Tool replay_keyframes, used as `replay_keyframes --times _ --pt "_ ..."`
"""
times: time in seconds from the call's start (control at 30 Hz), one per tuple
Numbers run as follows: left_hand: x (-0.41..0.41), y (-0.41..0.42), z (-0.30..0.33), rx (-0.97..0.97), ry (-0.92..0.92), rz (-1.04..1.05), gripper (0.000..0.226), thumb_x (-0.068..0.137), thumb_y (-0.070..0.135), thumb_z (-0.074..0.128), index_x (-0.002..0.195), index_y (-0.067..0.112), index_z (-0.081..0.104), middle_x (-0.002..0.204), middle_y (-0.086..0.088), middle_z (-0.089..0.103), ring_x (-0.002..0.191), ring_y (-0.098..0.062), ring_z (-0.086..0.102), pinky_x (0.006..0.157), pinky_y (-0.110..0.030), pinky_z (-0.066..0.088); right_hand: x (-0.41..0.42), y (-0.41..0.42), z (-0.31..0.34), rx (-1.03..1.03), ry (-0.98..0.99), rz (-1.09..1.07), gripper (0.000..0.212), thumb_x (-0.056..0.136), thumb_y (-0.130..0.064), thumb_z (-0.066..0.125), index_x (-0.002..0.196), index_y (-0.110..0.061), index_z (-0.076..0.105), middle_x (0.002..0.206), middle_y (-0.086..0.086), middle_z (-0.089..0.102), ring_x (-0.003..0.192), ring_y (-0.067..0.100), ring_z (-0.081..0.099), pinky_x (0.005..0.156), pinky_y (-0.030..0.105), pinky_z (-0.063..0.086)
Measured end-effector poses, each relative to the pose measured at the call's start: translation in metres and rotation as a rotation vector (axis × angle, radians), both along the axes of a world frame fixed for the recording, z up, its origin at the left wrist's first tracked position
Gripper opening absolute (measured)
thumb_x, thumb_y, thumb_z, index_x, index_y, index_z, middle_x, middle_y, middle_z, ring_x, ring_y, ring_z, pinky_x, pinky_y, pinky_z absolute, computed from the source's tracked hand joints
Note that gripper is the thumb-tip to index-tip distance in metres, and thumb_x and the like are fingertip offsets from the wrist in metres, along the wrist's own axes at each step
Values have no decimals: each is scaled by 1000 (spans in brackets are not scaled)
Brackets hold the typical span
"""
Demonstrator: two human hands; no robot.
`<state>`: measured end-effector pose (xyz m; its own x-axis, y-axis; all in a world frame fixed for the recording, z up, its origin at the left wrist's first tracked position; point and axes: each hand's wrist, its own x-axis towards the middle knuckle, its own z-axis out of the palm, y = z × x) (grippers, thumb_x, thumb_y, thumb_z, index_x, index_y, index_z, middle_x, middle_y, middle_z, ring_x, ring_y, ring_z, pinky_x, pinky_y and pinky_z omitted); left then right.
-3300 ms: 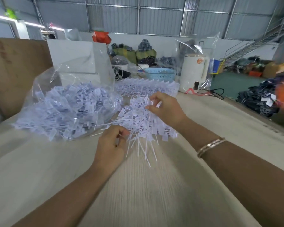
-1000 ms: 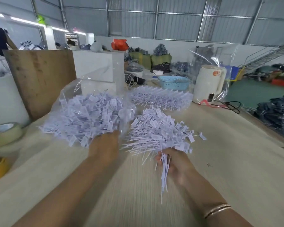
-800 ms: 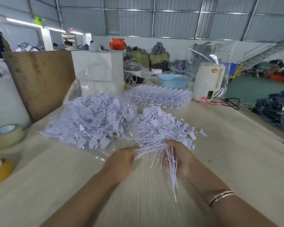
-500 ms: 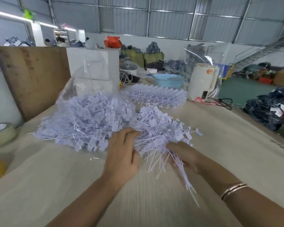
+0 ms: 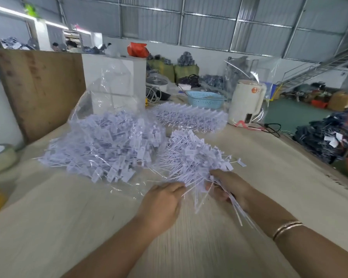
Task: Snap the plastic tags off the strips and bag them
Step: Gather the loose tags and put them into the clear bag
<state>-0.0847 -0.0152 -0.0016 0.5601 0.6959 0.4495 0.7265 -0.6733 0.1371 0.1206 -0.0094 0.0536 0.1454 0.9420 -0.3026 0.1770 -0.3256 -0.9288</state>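
White plastic tags [image 5: 191,157] lie heaped loose on the pale tabletop [image 5: 68,217], just beside the clear plastic bag [image 5: 100,145] already full, handy for scooping. The right hand [image 5: 229,187] grips a bundle of bare strips; the left hand [image 5: 161,203] curls into the heap's edge, likely gathering tags.

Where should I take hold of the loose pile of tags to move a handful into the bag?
Probably at the near edge of the loose pile, coming from the person's side. There the thin tails fan out toward the hands and bunch easily, as the right hand shows, gripping a bundle of them. The left hand is free; the clear bag lies left.
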Motion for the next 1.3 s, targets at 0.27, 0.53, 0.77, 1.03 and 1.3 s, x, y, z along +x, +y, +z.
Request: replay_keyframes --times 0.27,0.53,0.77,1.03,1.3 --pt "-3 2 3 10 60 -18 40 94 27 35 130 28 51 134 13 49 120 -10 46 100 -26 34 21 -4 12 83 -349 87 42 94 -40 49 65 -9 48 40 0 42 32 13 27 40 20 22" --pt "-5 2 10 -10 -38 24 49 93 42 35 142 36 35 157 3 9 143 -20 9 113 -38 13 20 0 34 100 -666 242 37 90 -40 56 66 -14 44 47 4 48 32 11 35 37 18 27" --pt "0 14 -13 -116 104 9 53 98 28 30 148 37 14 154 13 24 141 -11 23 113 -32 20 39 1 53 194 -670 143 31 92 -27 54 63 -16 48 41 -3 47 30 8 32 36 17 26" --pt "-5 5 0 -76 77 -7 49 99 38 29 147 39 18 153 12 27 140 -8 25 111 -33 22 45 7 56 142 -971 275 27 90 -34 51 71 -15 55 64 4 67 41 6 45 42 19 35" --pt "-42 21 55 215 -694 547 43 83 22 61 125 21 54 143 -10 34 131 -31 30 102 -47 23 22 -7 83 572 -1325 12 38 95 -43 38 66 -18 33 63 7 51 62 29 51 58 34 33"
